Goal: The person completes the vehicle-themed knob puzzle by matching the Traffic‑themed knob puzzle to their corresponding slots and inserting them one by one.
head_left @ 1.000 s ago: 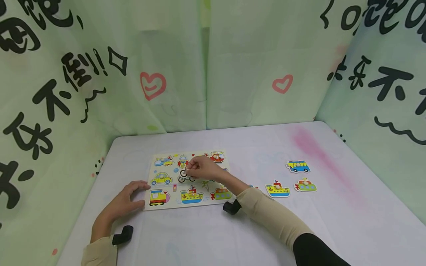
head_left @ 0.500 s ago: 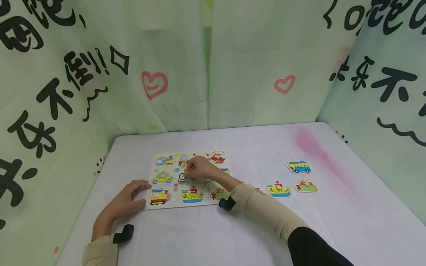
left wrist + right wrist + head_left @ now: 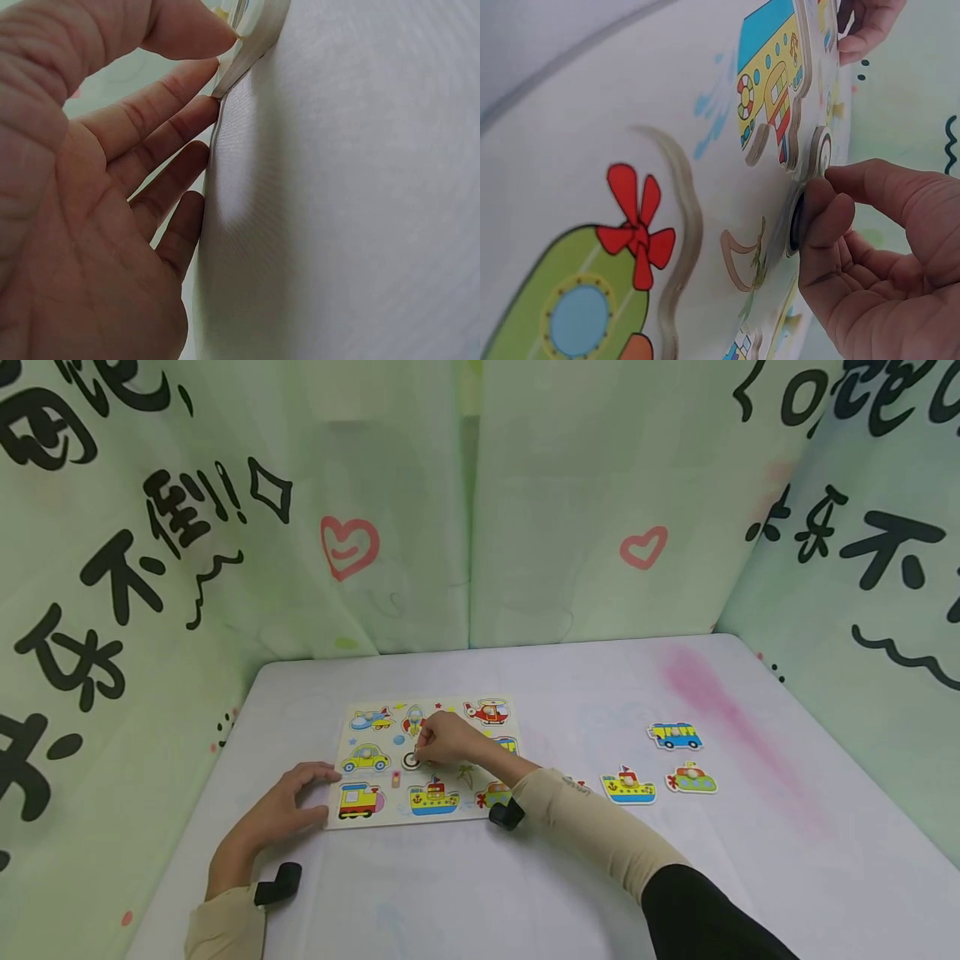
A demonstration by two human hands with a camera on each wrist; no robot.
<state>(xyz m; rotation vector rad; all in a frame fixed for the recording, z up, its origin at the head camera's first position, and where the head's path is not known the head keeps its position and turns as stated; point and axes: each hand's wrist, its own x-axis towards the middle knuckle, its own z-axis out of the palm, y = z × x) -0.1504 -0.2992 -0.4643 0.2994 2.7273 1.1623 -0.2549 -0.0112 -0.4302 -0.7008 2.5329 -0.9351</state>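
Pinching wheeled piece, right hand over board

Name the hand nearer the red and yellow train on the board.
Left. The left hand is at the left edge of the board, just beside the train; the right hand is farther off, above and right of it.

I can't make out the body of the two-wheeled piece at the middle of the board; the right hand covers it. At the board's right side, that arm hides part of the bus picture and the submarine picture. Right of the board, the sleeve leaves me one unreadable sliver. Beyond the board, my right wrist view crops the left hand.
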